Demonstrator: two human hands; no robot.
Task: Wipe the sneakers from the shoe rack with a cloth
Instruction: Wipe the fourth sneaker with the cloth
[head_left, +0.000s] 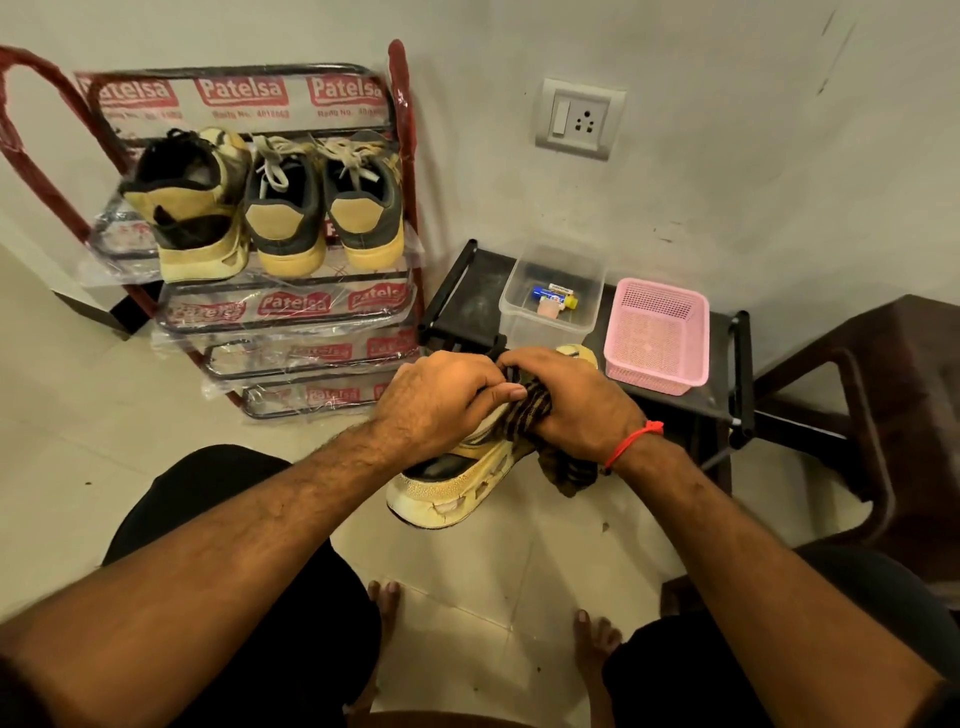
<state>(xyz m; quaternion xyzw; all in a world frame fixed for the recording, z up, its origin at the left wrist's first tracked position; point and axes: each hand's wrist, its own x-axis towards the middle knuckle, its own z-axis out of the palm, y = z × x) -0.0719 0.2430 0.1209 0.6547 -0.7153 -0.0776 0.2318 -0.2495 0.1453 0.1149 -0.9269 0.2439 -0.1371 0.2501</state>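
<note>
**Sneaker Wiping: Current Position**

I hold one yellow-soled sneaker (457, 478) above the floor, in front of my knees. My left hand (436, 400) has its grip clenched around the shoe's upper. My right hand (566, 400) has its grip clenched on the striped cloth (540, 410), pressed against the shoe. Three more sneakers (270, 208) sit heel-out on the top shelf of the shoe rack (291, 306). A pink basket (657, 332) and a clear container (550, 296) rest on the low black surface (467, 291) beside the rack.

One yellow-soled sneaker (457, 483) is held off the floor, right of the shoe rack (291, 312), a dark striped cloth (540, 410) bunched against it. Three sneakers (265, 208) are lined heels-out on the rack's upper shelf.
</note>
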